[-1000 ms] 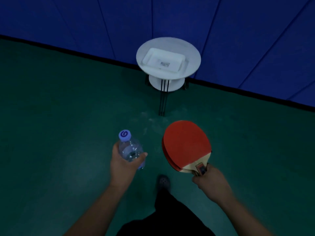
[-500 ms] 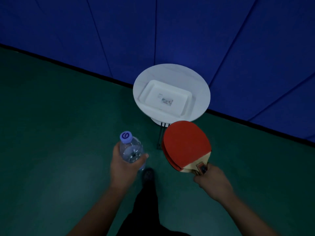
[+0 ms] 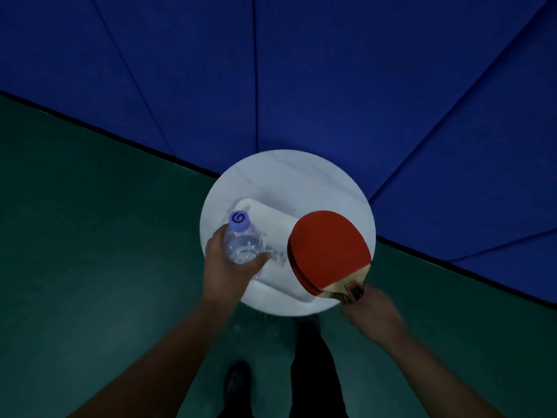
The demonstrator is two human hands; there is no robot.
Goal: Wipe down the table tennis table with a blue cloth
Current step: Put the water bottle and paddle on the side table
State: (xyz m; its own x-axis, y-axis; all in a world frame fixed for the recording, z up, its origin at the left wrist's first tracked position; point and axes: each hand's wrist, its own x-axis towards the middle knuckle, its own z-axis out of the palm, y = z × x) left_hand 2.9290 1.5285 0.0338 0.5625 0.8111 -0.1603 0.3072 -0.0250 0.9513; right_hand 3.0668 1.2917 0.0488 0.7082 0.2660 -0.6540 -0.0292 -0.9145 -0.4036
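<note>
My left hand (image 3: 224, 274) grips a clear water bottle (image 3: 242, 244) with a purple cap, held upright over the left side of a white tray (image 3: 271, 217). My right hand (image 3: 372, 316) grips the wooden handle of red table tennis paddles (image 3: 330, 250), which look like two stacked together; the blades hover over the tray's right side. The tray lies on a small round white side table (image 3: 301, 176). Neither a blue cloth nor the table tennis table is in view.
The side table stands against a blue padded wall (image 3: 301, 70) on a green floor (image 3: 75, 221). My dark trouser leg (image 3: 313, 372) and a shoe (image 3: 238, 380) are just below the side table's near edge.
I have walked up to the round side table. It has come from the far wall to right under my hands, so the bottle and paddles now hang over the tray.
</note>
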